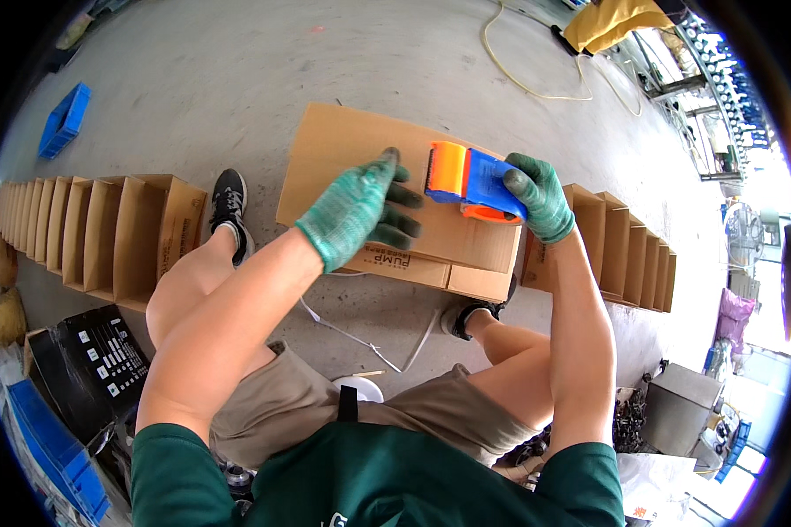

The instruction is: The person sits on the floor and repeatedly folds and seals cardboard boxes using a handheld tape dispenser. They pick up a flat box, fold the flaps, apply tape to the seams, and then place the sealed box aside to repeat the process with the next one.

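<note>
A brown cardboard box (343, 145) lies between my feet, with dark print on its near side. My right hand (540, 193), in a green knit glove with dark fingertips, grips a blue and orange tape dispenser (488, 180) above the right part of the box. Its orange end points left, toward my other hand. My left hand (360, 206), gloved the same way, is over the middle of the box with its fingers apart and nothing in them. Whether its fingers touch the cardboard I cannot tell.
Rows of open cardboard boxes stand on the left (101, 233) and right (620, 246). A blue crate (64, 120) sits at the far left, and a black box (88, 373) at the near left. A pale hose (523, 83) lies on the floor at the back. White strapping (351, 338) lies between my legs.
</note>
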`<state>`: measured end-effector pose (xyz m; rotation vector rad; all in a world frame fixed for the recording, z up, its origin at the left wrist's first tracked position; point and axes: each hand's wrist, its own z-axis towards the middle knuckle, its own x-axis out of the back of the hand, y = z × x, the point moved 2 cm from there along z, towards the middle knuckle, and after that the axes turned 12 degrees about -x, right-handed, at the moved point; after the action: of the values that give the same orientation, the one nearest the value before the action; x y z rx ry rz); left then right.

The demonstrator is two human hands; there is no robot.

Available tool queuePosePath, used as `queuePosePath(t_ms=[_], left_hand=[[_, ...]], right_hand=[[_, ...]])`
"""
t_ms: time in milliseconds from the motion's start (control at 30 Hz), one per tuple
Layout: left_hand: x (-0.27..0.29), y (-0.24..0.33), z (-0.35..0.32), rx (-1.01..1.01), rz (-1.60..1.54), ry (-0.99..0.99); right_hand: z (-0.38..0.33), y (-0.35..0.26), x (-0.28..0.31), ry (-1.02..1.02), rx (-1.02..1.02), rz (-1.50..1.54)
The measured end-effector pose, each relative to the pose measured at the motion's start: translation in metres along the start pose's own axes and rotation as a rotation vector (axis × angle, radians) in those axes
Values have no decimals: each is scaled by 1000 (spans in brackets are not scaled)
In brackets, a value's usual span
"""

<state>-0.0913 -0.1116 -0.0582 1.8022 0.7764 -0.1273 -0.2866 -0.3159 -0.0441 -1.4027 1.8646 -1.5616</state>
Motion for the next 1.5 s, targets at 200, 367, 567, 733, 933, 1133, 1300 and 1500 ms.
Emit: queuePosePath(t_ms=[200, 367, 567, 733, 933, 1133, 1300, 1500], left_hand=[[-19, -14, 11, 14, -144, -54], [-32, -15, 8, -113, -38, 15], [8, -12, 25, -692, 906, 311], [103, 25, 10, -704, 877, 672], [157, -3, 19, -513, 708, 703], [166, -26, 37, -353, 791, 439], [164, -10, 47, -420, 640, 466], [122, -8, 46, -708, 914, 51]], right_hand=[[1, 2, 2, -35, -28, 22], [1, 3, 3, -18, -11, -6], [0, -28, -4, -98, -62, -208], [4, -55, -17, -53, -80, -382], [21, -73, -49, -6, -129, -550], [21, -78, -55, 4, -170, -542], [20, -72, -50, 12, -174, -529], [16, -77, -49, -10, -238, -537]])
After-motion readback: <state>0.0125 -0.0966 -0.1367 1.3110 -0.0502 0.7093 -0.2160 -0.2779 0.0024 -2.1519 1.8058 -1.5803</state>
